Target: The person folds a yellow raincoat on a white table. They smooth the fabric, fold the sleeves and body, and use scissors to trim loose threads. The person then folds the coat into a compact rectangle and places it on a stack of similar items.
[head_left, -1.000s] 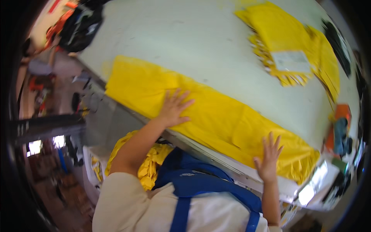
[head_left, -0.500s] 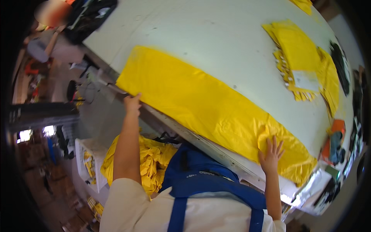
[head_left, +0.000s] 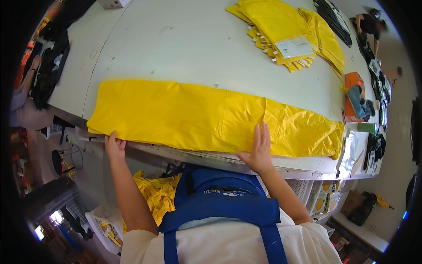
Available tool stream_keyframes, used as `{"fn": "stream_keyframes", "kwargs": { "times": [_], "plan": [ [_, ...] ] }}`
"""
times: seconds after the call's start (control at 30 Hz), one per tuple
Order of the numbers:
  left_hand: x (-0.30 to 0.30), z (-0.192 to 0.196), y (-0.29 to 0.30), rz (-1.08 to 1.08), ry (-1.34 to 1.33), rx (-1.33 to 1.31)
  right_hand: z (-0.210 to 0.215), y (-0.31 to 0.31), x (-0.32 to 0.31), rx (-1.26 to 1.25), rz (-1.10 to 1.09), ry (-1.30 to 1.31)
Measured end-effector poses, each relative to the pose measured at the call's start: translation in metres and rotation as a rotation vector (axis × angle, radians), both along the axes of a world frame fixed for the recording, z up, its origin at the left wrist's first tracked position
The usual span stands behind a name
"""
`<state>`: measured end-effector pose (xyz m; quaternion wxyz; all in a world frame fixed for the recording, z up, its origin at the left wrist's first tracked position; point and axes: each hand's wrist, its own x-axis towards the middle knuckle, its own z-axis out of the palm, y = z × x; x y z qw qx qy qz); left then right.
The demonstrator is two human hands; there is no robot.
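Observation:
A long folded piece of shiny yellow waterproof fabric [head_left: 176, 114], which looks like a garment, lies along the near edge of the white table [head_left: 176, 53]. Its left part is smooth, while the right end is creased. At the near left corner, my left hand [head_left: 115, 146] grips the fabric's edge between thumb and fingers. My right hand [head_left: 260, 154] rests flat on the near side, right of the middle, fingers stretched out and thumb apart. Beneath the table edge, a heap of crumpled yellow fabric [head_left: 159, 193] sits next to my blue apron [head_left: 220, 211].
At the far right lies a stack of folded yellow garments [head_left: 272, 22] with a white-labelled packet [head_left: 293, 46] on top. An orange box [head_left: 351, 83] holds blue-grey cloth. Black garments [head_left: 50, 66] lie at the far left beside another person's arm [head_left: 30, 75]. A white crate [head_left: 103, 226] stands below.
The view has turned, so the table edge now runs nearly level. My right hand has slid left along the fabric, off the creased end. My left hand stays at the left corner.

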<state>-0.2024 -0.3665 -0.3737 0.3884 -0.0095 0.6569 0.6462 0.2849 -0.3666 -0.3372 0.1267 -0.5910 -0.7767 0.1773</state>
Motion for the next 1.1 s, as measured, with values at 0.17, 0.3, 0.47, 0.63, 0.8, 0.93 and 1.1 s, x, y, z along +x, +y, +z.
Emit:
{"fn": "stream_keyframes", "kwargs": {
  "times": [0.17,0.3,0.47,0.63,0.8,0.93,1.1],
  "plan": [
    [-0.019,0.022,0.026,0.017,-0.036,0.48,-0.031,-0.017,0.005,-0.04,0.175,-0.137],
    [0.173,0.237,0.088,-0.003,0.264,0.638,-0.044,-0.017,0.009,-0.009,0.147,-0.037],
    [0.442,0.289,0.113,-1.068,0.385,1.082,-0.067,-0.025,0.012,0.025,0.129,0.353],
    [0.706,0.175,0.082,-1.639,0.881,1.177,-0.09,-0.055,0.022,0.073,0.219,0.284],
    [0.761,0.007,0.066,-2.139,1.465,0.792,-0.095,-0.075,0.018,-0.069,0.293,0.373],
    [0.714,0.025,0.064,-2.178,1.197,0.996,-0.018,-0.066,0.103,-0.459,0.456,0.626],
    [0.497,0.086,0.057,-1.562,1.613,0.751,0.063,-0.049,0.354,-0.312,-0.58,1.097]
  ]
}}
